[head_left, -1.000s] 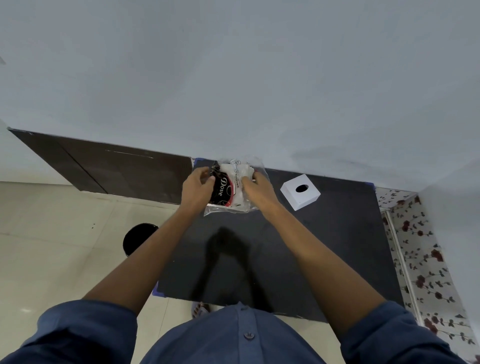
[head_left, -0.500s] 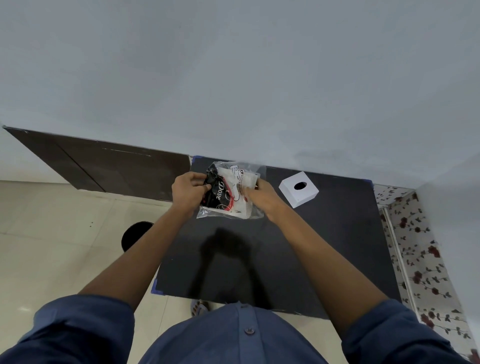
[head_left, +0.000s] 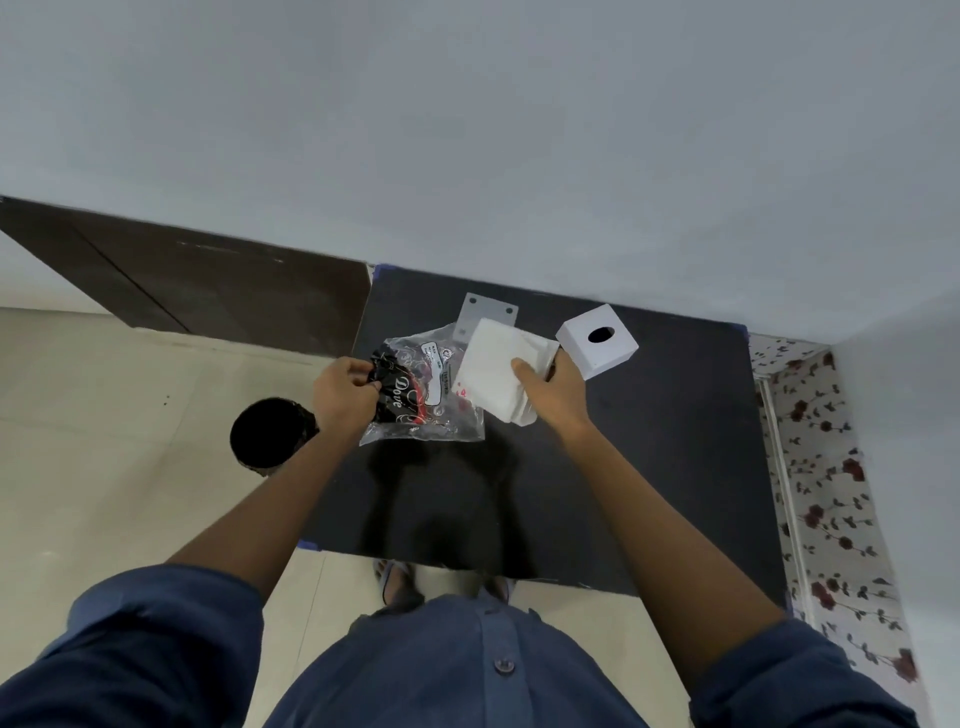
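Observation:
A clear plastic bag with a black "Dove" printed item inside is held over the black table. My left hand grips the bag's left edge. My right hand holds a folded white cloth, thumb on top, just outside the bag's right side. A grey plate with holes lies on the table behind the bag.
A white cube box with a dark oval hole stands on the table right of my right hand. A black round bin sits on the tiled floor at the left. A wall runs behind the table; floral fabric lies at the right.
The white cloth has come out of the bag in my right hand, moving right. The bag has shifted toward me, uncovering the grey plate behind it.

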